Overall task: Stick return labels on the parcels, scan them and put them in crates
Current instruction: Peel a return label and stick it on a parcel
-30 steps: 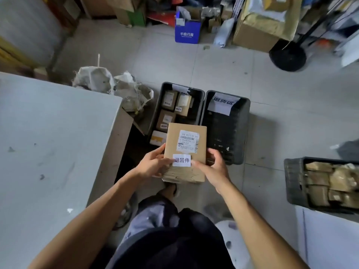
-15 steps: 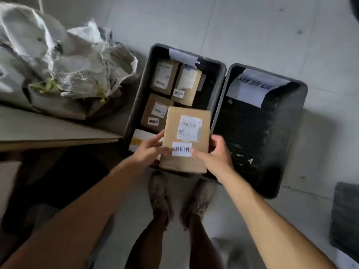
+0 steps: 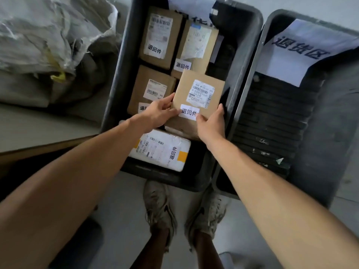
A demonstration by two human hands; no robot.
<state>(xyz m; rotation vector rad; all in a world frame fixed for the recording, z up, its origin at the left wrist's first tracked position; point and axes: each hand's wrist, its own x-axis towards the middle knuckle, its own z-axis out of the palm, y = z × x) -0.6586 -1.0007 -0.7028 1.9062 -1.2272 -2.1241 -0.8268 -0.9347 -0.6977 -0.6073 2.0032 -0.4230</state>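
I hold a brown cardboard parcel [image 3: 196, 88] over the left black crate [image 3: 114, 90]. It carries a shipping label and a white return label [image 3: 189, 112] near its lower edge. My left hand [image 3: 159, 111] grips its left side, thumb on top. My right hand [image 3: 211, 123] grips its lower right corner, thumb by the return label. Below it in the crate lie three brown parcels [image 3: 159, 35] and a white parcel [image 3: 163, 149], each with a return label. The parcel is tilted, its near end raised.
A second black crate [image 3: 310, 133] stands to the right, holding only a white paper sign [image 3: 299, 51]. Crumpled grey sacks [image 3: 44, 39] lie at the upper left. A table edge [image 3: 38, 144] runs at the left. My shoes [image 3: 161, 210] stand on the grey floor.
I have leaned down and forward over the crates. Both hands have carried the parcel from in front of me down into the left crate, above the parcels lying there.
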